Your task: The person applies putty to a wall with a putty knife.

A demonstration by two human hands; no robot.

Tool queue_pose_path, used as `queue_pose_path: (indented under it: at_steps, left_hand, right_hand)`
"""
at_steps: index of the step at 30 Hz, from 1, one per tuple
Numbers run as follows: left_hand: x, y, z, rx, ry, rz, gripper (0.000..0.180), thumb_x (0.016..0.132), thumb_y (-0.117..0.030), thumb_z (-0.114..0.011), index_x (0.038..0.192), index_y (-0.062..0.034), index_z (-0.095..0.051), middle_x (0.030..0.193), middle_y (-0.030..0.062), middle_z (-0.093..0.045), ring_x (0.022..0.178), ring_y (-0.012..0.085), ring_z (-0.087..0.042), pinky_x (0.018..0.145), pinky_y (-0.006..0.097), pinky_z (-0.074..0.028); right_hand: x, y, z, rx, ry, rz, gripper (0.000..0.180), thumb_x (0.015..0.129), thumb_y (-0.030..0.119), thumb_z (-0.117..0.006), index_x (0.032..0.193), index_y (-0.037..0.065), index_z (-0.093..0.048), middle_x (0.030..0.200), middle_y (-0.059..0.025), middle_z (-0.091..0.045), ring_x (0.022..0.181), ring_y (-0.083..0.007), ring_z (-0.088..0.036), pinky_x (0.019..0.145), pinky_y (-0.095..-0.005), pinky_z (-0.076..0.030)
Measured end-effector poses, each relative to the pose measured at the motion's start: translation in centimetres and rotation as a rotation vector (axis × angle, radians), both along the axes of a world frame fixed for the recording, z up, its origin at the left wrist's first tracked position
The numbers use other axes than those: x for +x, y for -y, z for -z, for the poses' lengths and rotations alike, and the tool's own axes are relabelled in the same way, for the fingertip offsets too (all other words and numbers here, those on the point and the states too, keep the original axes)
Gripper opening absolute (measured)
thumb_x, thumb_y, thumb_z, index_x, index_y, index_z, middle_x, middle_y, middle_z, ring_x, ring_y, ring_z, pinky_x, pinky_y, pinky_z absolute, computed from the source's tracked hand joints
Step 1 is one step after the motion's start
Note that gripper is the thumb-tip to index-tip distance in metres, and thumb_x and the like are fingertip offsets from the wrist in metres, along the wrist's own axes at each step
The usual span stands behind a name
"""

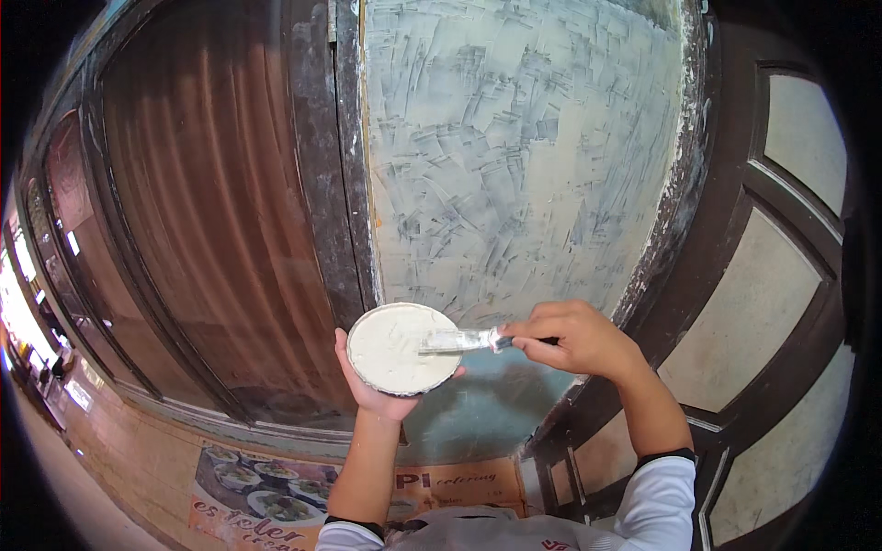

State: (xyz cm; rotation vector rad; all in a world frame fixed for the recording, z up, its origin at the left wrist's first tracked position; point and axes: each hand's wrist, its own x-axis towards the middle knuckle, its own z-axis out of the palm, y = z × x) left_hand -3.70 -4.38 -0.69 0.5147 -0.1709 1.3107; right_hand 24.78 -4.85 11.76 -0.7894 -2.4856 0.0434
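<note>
A round, shallow container of white putty (390, 354) rests on my left hand (377, 397), whose fingers curl up around its sides. My right hand (574, 338) grips the dark handle of a putty knife (459, 341). The knife's flat blade, smeared with white, lies on the putty's surface at the container's right side. Behind both hands stands a wall panel (524, 165), covered with rough, streaky strokes of white putty over grey-blue. Its lowest part (478, 413) is plain blue-green, with the shadow of my hand and the knife on it.
Left of the panel is a dark wooden frame (322, 156) around glass with a brown curtain (202, 184) behind it. A dark door with pale panels (744, 303) stands on the right. Printed banners (266, 491) lie low at the front, beside a tiled floor (138, 441).
</note>
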Motion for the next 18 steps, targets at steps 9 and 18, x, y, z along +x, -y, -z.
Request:
queue_pose_path:
  at_steps: [9, 18]
  left_hand:
    - [-0.5, -0.1, 0.5, -0.085, 0.011, -0.051, 0.104, 0.087, -0.088, -0.042, 0.157, -0.0118, -0.042, 0.161, 0.0219, -0.041, 0.141, 0.0541, -0.042, 0.102, 0.089, -0.031]
    - [0.0, -0.1, -0.2, -0.014, 0.016, 0.005, 0.109, 0.09, -0.086, -0.041, 0.16, -0.0023, -0.033, 0.161, 0.0329, -0.035, 0.141, 0.0681, -0.033, 0.107, 0.084, -0.032]
  right_hand:
    - [0.0, 0.3, -1.6, -0.073, 0.041, -0.033, 0.025, 0.094, 0.024, -0.072, 0.116, 0.014, -0.08, 0.083, -0.0109, -0.07, 0.076, -0.0305, -0.067, 0.069, -0.0405, -0.053]
    - [1.5, -0.8, -3.5, -0.395, -0.164, 0.088, 0.028, 0.106, 0.024, -0.059, 0.114, 0.004, -0.077, 0.076, -0.0052, -0.07, 0.068, -0.0135, -0.065, 0.067, -0.0319, -0.054]
